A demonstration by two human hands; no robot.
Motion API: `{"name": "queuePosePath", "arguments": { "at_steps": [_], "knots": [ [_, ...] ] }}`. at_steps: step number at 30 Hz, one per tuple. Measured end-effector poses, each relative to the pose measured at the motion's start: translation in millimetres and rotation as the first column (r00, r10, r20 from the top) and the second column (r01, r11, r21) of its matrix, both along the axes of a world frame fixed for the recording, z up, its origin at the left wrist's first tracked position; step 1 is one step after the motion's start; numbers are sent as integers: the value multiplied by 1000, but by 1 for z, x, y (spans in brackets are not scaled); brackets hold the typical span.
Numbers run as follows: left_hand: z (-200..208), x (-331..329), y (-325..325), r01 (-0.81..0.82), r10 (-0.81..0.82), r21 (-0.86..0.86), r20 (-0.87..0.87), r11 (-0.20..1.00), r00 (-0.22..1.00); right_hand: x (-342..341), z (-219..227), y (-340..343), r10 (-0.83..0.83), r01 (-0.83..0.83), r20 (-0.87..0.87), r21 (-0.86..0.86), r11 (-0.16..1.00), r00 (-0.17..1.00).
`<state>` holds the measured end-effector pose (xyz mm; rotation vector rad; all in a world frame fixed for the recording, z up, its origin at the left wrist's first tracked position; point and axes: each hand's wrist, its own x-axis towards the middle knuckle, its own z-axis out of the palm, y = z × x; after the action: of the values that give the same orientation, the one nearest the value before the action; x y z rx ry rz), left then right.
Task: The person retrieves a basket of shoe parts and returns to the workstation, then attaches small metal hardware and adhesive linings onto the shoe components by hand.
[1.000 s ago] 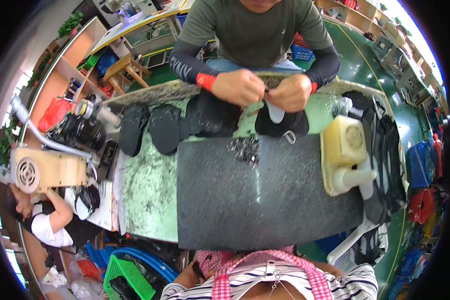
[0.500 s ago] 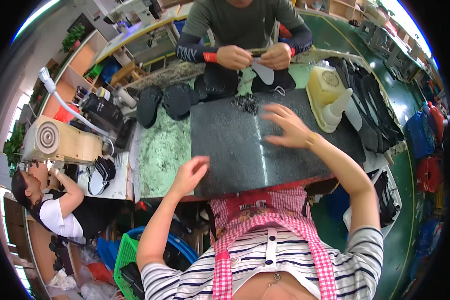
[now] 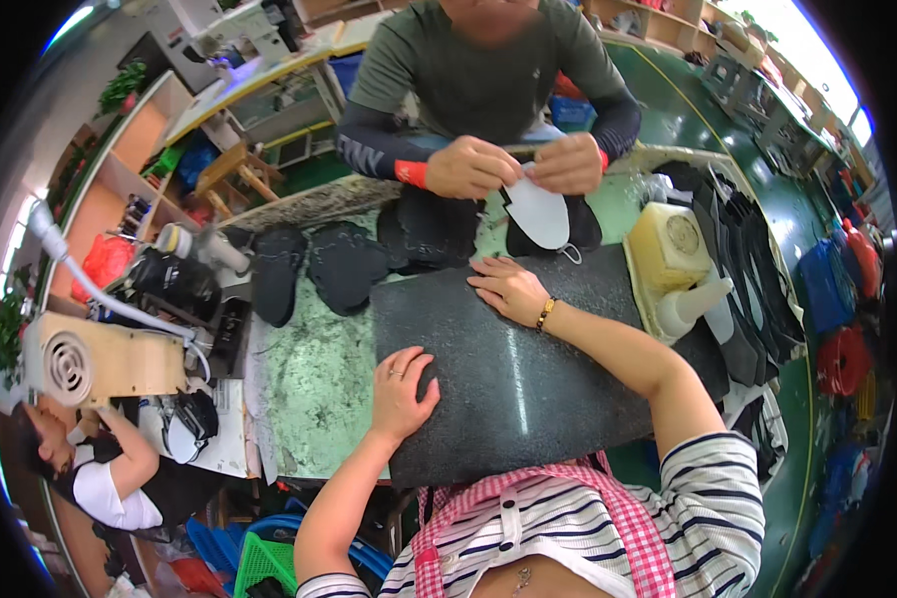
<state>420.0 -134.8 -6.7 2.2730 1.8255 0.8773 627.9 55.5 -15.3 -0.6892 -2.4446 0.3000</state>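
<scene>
A black rubbery sheet or board (image 3: 468, 399) lies on the pale green worktable in front of me. My left hand (image 3: 402, 394) rests at its left edge, fingers spread and a ring on one of them. Near the far edge lies my right hand (image 3: 513, 291), palm down with fingers stretched out over the sheet. Neither hand visibly holds anything; what is beneath the right palm is hidden. Beyond the sheet, several black shoe-shaped pieces (image 3: 347, 264) sit on the green tabletop (image 3: 309, 419).
Across the table a person's hands (image 3: 513, 164) hold a white sole-shaped piece (image 3: 540, 209). To the right stand a yellowish container (image 3: 668, 244) and a white nozzle bottle (image 3: 693, 307), beside stacked dark pieces (image 3: 757, 279). On the left, another person sits at a beige machine (image 3: 100, 354).
My right hand has come down onto the far part of the sheet. My left hand has settled on its left edge. The small black scraps no longer show. My view has shifted.
</scene>
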Motion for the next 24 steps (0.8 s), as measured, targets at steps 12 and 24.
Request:
{"name": "queuePosePath", "arguments": {
  "at_steps": [12,24],
  "knots": [
    [7,14,36,2,-5,42,71,999,997,84,-2,-18,142,-146,-51,-78,986,989],
    [-9,130,237,-187,237,-267,170,945,957,83,-4,-24,132,-160,-226,-113,981,965]
  ]
}}
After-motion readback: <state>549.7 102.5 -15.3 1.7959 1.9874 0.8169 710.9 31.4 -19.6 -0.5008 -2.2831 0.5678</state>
